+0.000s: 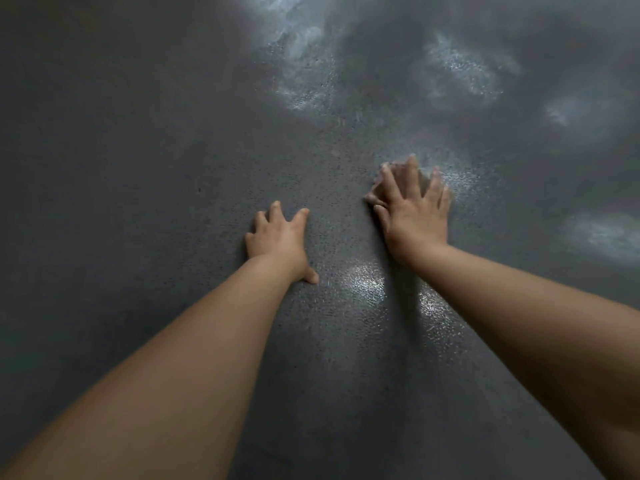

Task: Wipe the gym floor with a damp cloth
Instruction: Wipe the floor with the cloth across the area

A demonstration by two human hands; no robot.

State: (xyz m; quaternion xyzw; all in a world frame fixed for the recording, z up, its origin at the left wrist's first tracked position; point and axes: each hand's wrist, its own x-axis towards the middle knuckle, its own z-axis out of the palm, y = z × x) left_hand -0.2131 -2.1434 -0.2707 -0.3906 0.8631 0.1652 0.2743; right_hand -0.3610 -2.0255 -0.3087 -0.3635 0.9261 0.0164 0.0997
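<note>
From the head view, both bare arms reach forward over the dark, speckled gym floor (173, 133). The left hand (277, 237) rests flat on it, fingers spread and relaxed, grasping nothing. The right hand (412, 216) presses down with straight, splayed fingers on a crumpled grey cloth (398, 181) (blurred, mostly hidden beneath the fingers), so its long axis cannot be told. The cloth lies right of the left hand, apart from it. Wet sheen patches (367, 282) glint between the wrists.

Left hand (277, 239) and right hand (412, 216) lie side by side on the floor (138, 150).
</note>
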